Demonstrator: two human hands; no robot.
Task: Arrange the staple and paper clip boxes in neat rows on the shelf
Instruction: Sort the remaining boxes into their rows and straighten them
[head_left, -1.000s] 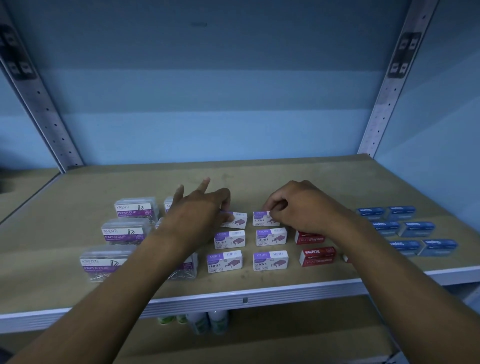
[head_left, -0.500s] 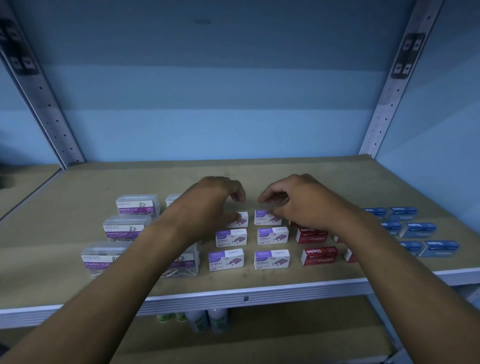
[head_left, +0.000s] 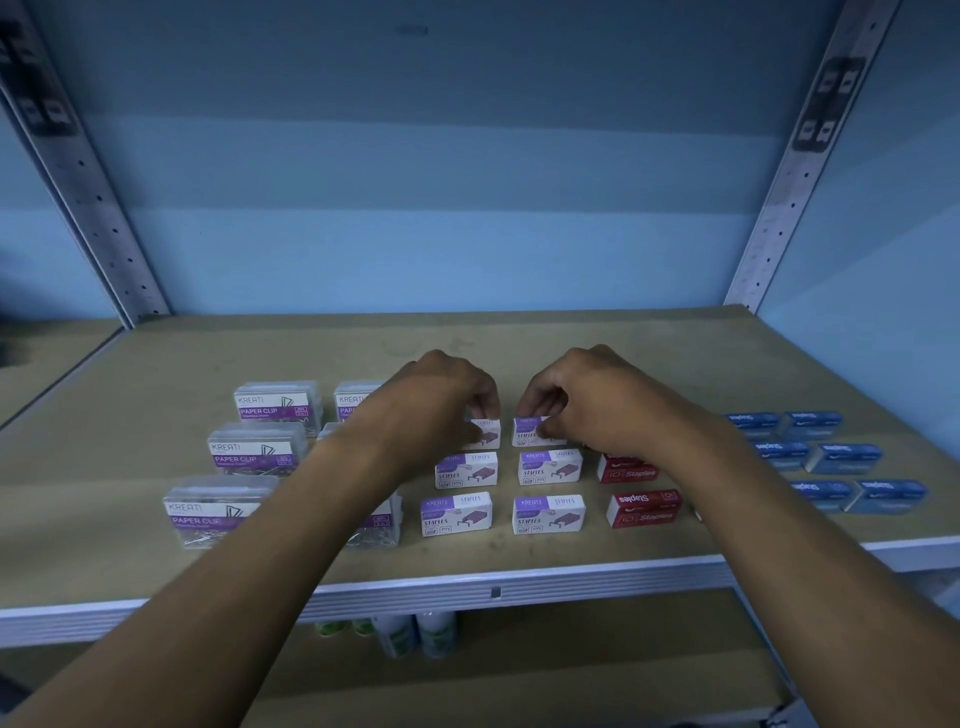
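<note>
On the shelf (head_left: 519, 558), we see our left hand (head_left: 441, 400) pinching the back-left white staples box (head_left: 487, 434) and our right hand (head_left: 587, 400) pinching the back-right one (head_left: 525, 434); paper clip boxes (head_left: 257, 449) stand left, red staple boxes (head_left: 644, 508) and blue boxes (head_left: 844, 458) right.

A single head-worn view looks forward and down from in front of the shelf (head_left: 519, 566), at arm's reach. It faces the blue back wall (head_left: 441, 208) squarely, with an upright (head_left: 98, 208) at each side. Both forearms enter from the bottom edge. Under the front lip, a lower shelf (head_left: 519, 675) shows
</note>
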